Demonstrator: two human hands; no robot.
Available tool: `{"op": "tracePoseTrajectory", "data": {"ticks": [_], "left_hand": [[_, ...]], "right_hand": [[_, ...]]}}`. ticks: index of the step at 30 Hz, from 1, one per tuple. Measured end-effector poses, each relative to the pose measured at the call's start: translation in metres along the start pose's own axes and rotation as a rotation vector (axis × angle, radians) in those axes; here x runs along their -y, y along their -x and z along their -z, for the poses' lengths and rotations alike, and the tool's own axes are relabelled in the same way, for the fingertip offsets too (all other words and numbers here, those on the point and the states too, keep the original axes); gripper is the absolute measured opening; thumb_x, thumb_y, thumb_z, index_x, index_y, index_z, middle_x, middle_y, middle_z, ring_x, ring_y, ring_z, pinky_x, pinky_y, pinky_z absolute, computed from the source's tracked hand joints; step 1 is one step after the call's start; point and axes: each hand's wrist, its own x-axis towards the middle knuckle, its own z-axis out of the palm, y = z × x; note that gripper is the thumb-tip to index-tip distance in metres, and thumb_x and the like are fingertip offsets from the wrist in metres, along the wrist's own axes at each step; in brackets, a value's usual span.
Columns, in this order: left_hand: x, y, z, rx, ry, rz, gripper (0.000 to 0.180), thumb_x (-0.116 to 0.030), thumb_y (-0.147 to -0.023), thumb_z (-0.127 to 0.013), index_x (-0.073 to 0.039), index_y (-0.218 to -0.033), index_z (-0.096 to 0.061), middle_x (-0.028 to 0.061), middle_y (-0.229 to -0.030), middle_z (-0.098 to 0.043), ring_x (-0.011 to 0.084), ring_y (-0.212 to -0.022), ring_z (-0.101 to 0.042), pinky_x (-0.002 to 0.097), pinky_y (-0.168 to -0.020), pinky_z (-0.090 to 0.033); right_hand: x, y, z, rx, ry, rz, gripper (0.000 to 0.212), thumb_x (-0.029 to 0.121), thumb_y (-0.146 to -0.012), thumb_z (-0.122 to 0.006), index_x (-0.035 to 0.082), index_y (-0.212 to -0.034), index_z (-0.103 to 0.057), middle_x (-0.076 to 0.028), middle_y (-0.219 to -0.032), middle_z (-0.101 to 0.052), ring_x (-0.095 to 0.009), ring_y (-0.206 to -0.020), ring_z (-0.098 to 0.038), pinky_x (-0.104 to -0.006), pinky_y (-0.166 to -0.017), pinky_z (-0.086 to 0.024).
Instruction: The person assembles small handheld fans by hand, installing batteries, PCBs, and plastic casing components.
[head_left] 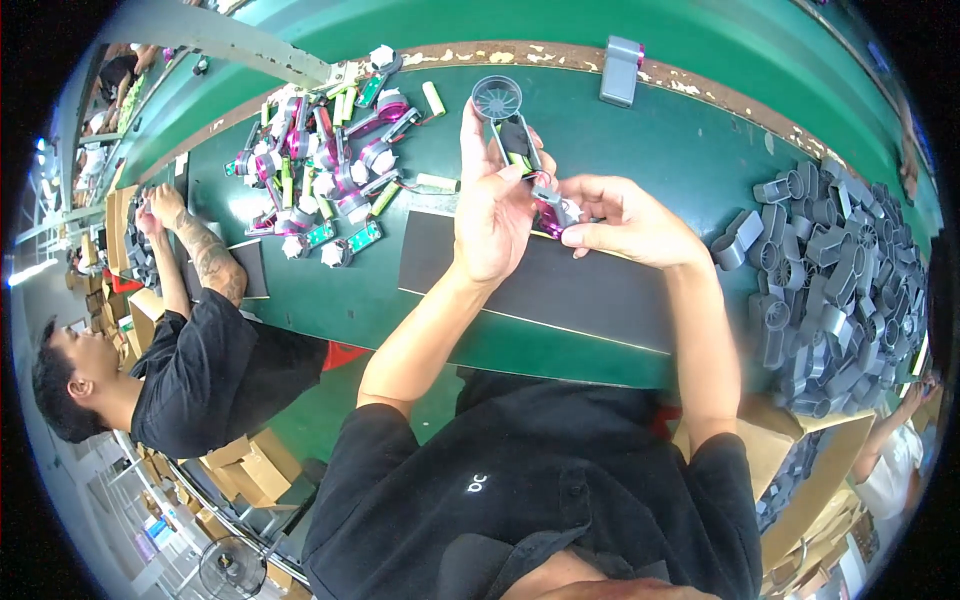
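Observation:
My left hand is closed around a grey plastic housing shell, whose round, ribbed end points away from me. A yellow-green battery cell and a dark piece show inside its open body. Thumb and fingers of my right hand pinch a small magenta and grey motor part at the near end of the shell. Thin red wires run between the two. Both hands hover over a black mat, and the fingers hide part of the joint between shell and motor part.
Left on the green table lies a heap of magenta motor assemblies with batteries and circuit boards. Grey shells pile up at right. One grey housing rests at the far edge. A co-worker sits at left. Cardboard boxes stand behind.

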Motion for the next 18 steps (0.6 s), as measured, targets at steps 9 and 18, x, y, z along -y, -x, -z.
{"op": "tracePoseTrajectory", "data": {"ticks": [9,18], "left_hand": [[0.002,0.0,-0.003,-0.066,-0.319,-0.035,0.083,-0.026,-0.097,-0.058,-0.018,-0.164,-0.01,0.0094,-0.12,-0.054,0.0185,-0.095,-0.053,0.0334,-0.083,-0.046],[0.008,-0.001,0.002,0.095,-0.531,0.129,0.083,-0.014,-0.101,-0.052,-0.011,-0.165,0.001,0.0109,-0.141,-0.044,0.017,-0.114,-0.049,0.0321,-0.097,-0.042]], "right_hand": [[0.014,0.013,0.014,-0.165,0.054,0.028,0.037,0.001,-0.087,-0.077,0.004,-0.118,-0.056,-0.003,-0.103,-0.064,-0.011,-0.092,-0.064,-0.0268,-0.074,-0.058],[0.03,0.021,0.008,-0.376,0.118,0.333,0.036,0.002,-0.085,-0.081,0.001,-0.114,-0.06,-0.005,-0.104,-0.069,-0.009,-0.091,-0.065,-0.0241,-0.08,-0.055]]}}
